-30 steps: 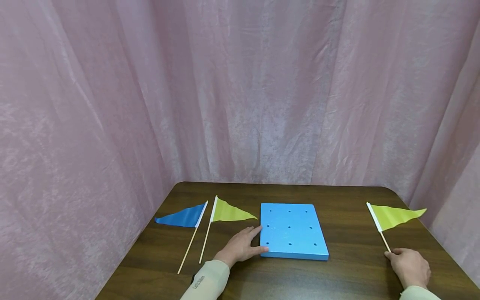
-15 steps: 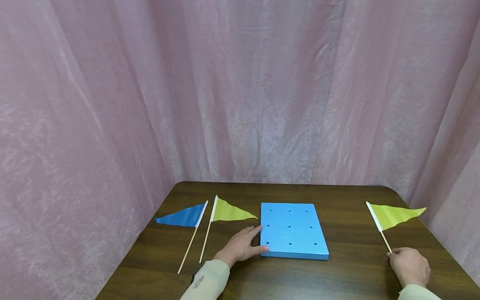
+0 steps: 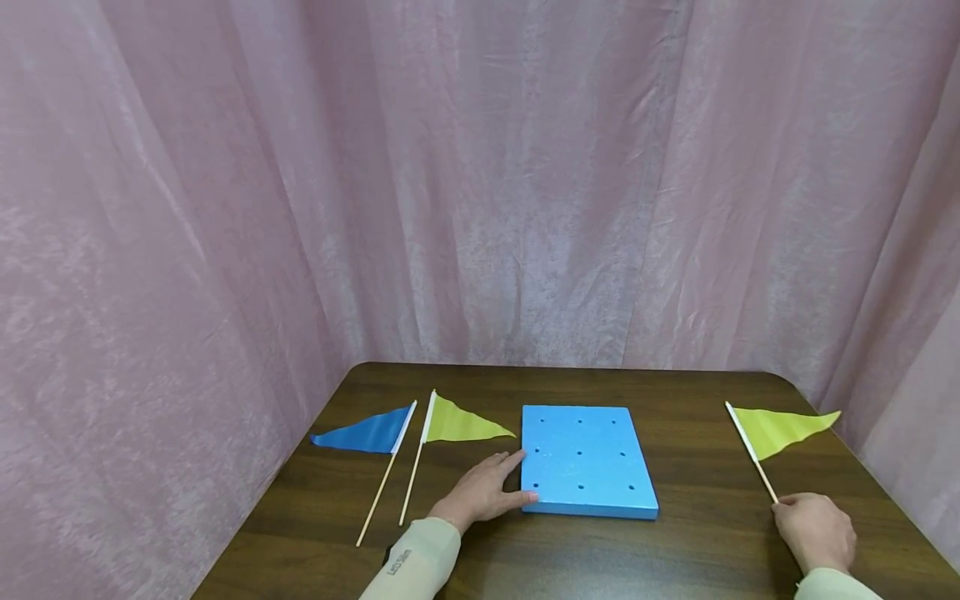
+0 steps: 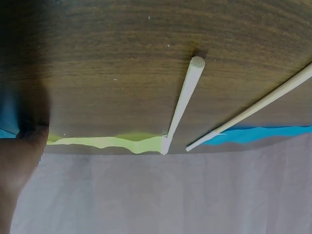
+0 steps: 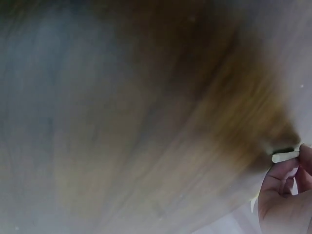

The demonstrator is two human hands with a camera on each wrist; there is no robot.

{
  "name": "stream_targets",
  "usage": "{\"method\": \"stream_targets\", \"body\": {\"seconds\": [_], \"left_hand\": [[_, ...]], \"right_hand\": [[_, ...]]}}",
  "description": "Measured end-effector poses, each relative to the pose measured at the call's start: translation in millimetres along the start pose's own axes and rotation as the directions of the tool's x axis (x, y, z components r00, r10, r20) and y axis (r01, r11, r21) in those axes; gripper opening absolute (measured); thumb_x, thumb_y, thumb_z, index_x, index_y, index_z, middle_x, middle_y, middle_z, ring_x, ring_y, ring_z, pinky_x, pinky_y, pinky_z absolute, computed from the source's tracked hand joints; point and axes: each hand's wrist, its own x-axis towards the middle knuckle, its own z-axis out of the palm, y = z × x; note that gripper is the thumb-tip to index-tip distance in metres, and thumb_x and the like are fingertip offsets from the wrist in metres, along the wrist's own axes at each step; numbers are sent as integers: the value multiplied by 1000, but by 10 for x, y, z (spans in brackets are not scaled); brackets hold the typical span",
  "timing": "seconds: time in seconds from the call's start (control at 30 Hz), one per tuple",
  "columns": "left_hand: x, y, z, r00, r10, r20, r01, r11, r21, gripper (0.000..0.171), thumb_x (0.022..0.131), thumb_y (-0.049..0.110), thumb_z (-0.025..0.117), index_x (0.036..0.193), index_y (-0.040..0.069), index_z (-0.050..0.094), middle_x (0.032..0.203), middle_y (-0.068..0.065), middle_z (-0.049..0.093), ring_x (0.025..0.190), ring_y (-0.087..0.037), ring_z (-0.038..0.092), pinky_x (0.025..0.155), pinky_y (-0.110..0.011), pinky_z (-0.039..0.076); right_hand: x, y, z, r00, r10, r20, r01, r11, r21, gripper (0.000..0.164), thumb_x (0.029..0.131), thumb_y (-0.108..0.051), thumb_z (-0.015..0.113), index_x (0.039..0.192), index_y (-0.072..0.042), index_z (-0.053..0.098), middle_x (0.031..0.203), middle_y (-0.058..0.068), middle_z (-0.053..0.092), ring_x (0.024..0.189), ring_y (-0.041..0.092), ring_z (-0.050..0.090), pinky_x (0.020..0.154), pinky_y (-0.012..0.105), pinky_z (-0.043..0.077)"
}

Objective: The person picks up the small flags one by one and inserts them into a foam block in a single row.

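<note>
A light-blue board (image 3: 577, 458) with rows of small holes lies flat on the table. My left hand (image 3: 480, 493) rests at its near left edge, thumb on the top by the corner and fingers spread along the side. Over at the right, my right hand (image 3: 816, 532) pinches the lower end of a yellow-green pennant flag's stick (image 3: 765, 482); its cloth (image 3: 783, 432) points right. In the right wrist view the stick's end (image 5: 285, 156) sticks out between thumb and fingers (image 5: 278, 181).
Left of the board lie a second yellow-green flag (image 3: 461, 422) and a blue flag (image 3: 367, 432), sticks toward me. The brown wooden table (image 3: 690, 492) has rounded far corners. Pink curtains (image 3: 525, 183) hang behind it.
My right hand has shifted slightly left, carrying the yellow-green flag with it. The left hand, the board and the other two flags stay in place.
</note>
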Motion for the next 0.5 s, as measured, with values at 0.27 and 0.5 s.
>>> {"method": "stream_targets", "body": {"seconds": [0.27, 0.5], "left_hand": [[-12, 34, -23, 1000, -6, 12, 5, 1000, 6, 81, 88, 68, 57, 156, 30, 33, 156, -12, 37, 143, -32, 33, 110, -57, 33], [14, 9, -12, 1000, -1, 23, 1, 1000, 6, 81, 88, 69, 56, 156, 32, 32, 157, -12, 35, 144, -32, 32, 109, -56, 33]], "right_hand": [[7, -104, 49, 998, -63, 9, 63, 998, 9, 31, 90, -19, 59, 107, 4, 71, 111, 32, 64, 98, 59, 55, 71, 55, 46], [8, -290, 108, 994, -85, -66, 92, 989, 112, 31, 94, -21, 59, 108, 3, 71, 111, 30, 66, 104, 58, 53, 77, 56, 42]]}}
